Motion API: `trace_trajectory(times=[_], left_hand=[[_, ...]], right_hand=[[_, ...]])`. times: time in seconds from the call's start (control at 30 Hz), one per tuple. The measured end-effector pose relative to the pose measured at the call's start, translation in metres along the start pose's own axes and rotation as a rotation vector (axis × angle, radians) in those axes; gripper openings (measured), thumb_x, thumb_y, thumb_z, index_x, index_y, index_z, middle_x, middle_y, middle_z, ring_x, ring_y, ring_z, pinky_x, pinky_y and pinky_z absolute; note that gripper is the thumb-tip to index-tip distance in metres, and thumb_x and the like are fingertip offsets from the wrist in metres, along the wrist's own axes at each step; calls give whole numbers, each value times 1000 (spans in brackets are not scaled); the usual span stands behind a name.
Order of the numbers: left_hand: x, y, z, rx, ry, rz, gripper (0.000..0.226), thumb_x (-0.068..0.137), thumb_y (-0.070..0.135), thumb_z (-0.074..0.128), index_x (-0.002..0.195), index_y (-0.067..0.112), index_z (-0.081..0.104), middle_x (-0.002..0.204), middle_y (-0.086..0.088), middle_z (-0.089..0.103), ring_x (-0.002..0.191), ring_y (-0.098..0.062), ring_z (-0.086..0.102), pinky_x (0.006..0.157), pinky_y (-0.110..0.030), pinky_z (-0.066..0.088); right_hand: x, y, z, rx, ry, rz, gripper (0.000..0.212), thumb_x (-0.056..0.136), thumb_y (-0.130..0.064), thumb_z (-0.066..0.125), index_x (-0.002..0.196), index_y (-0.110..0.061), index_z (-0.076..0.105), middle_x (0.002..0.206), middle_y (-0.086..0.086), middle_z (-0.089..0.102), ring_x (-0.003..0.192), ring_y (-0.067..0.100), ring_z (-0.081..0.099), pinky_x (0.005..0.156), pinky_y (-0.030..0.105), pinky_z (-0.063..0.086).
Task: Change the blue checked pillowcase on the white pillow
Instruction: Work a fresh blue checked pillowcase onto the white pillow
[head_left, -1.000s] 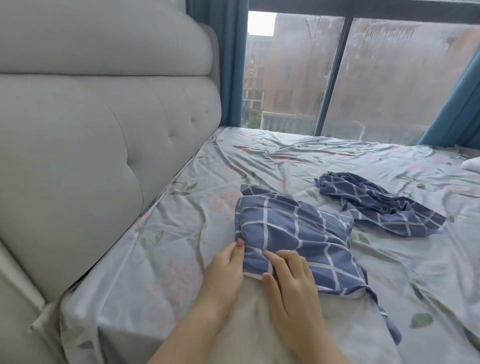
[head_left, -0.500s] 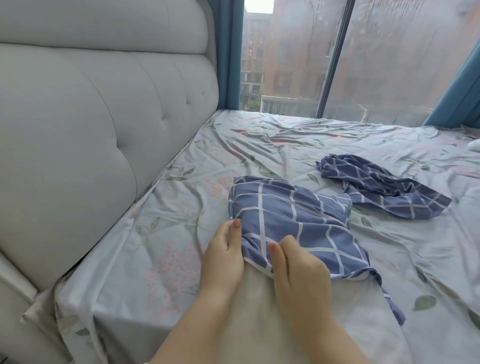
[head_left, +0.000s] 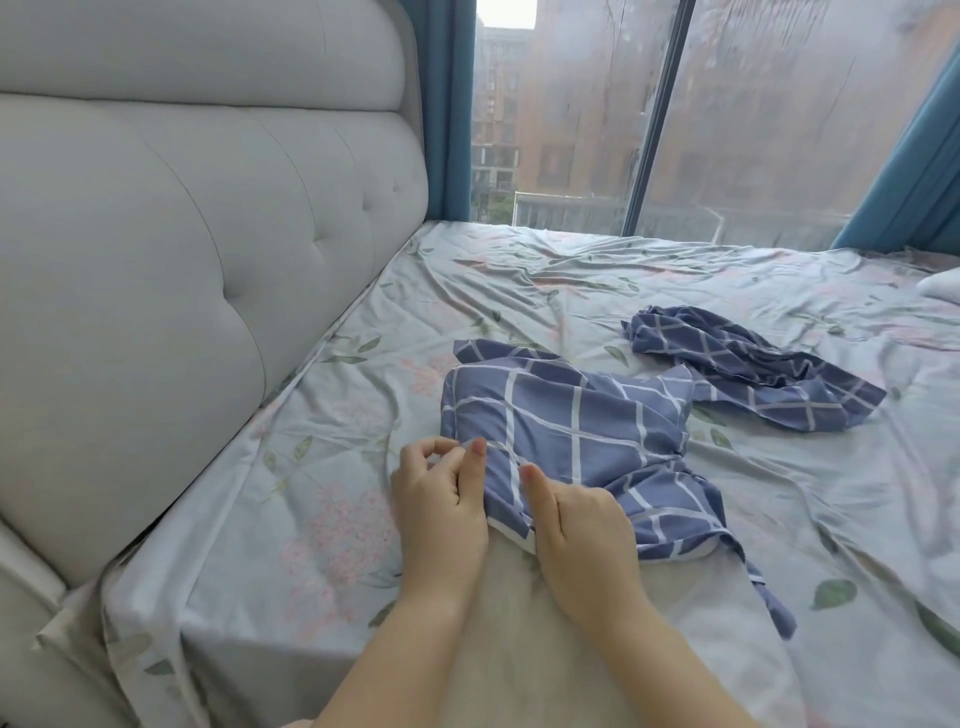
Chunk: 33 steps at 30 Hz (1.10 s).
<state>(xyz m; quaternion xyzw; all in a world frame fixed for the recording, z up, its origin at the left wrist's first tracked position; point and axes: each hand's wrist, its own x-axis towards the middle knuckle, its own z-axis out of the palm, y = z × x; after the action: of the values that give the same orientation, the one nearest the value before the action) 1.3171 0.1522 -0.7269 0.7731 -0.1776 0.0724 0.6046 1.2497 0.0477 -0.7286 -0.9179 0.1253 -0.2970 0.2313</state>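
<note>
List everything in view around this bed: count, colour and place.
padded fabric headboard: one, pale grey, left of the bed.
floral bedsheet: one, pale green with pink flowers, over the mattress.
blue checked pillowcase: one, blue with white lines, partly on the pillow.
white pillow: one, white, bare end between the forearms.
second crumpled checked pillowcase: one, blue, loose on the sheet, right.
teal curtains: two, teal, flanking the window.
large glass window: one, dark frame, beyond the bed.
left hand: one, pinching the pillowcase hem.
right hand: one, gripping the pillowcase hem.
</note>
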Motion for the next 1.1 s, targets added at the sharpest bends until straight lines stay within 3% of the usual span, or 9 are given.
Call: trace_trajectory(times=[0.1,0.2,0.3,0.43,0.53,0.7,0.87,1.0,1.1], left_hand=[[0,4,4,-59,21,10,43,89,56,35,72,26,61,85,6,64,80,-6,59,74,-21,44],[0,5,6,-4,-12,40,63,89,59,32,73,6,63,66,-4,63,66,-21,58,65,-35,46],[-1,9,3,40,-75,-2,68,90,62,26,71,2,54,61,-6,59,58,-18,51,59,-26,39],[-7,7,-4,-8,-165,-83,60,101,52,29,67,9,52,57,6,59,61,-14,55,65,-34,44],[-11,8,-8,-19,-184,-75,55,103,49,30,78,12,63,72,4,69,72,-12,63,73,-30,49],[2,13,-12,-43,-102,-55,48,103,42,35,63,16,34,54,9,36,49,-6,32,48,-20,28],[15,10,-16,-190,-162,-221,54,102,48,38,56,23,28,52,5,30,52,-14,29,54,-31,24],[21,11,-21,-266,-229,-281,61,102,49,39,47,24,27,49,10,28,48,-9,27,54,-30,26],[25,10,-22,-363,-237,-344,58,100,50,42,48,25,31,49,11,32,50,-7,33,64,-26,36]], right_hand=[[-6,-5,-8,57,-84,15,70,84,-78,-3,46,-25,22,42,-2,36,48,13,34,53,31,24],[-9,-3,-13,126,-114,16,66,87,-69,5,46,-23,28,51,-14,49,50,14,39,53,31,29],[-7,-1,-15,188,-64,20,60,93,-64,12,51,-29,38,51,-10,49,53,14,44,57,33,35],[1,4,-14,230,62,26,44,95,-59,24,63,-30,33,57,-9,43,58,12,43,58,34,37],[8,9,-15,286,112,24,45,97,-54,25,73,-24,49,74,-10,51,77,12,50,71,31,41],[4,6,-22,451,139,21,55,100,-45,26,81,-13,66,81,-5,63,84,11,59,77,25,45],[-16,-14,-31,490,-10,-159,52,104,-40,32,75,-10,62,76,-5,59,75,15,58,69,28,46],[-24,-24,-38,400,64,-340,48,104,-33,40,72,-5,60,78,-2,57,76,21,53,69,31,44],[-32,-31,-37,409,-143,-267,58,102,-53,32,81,-9,65,85,-2,62,85,18,59,76,36,47]])
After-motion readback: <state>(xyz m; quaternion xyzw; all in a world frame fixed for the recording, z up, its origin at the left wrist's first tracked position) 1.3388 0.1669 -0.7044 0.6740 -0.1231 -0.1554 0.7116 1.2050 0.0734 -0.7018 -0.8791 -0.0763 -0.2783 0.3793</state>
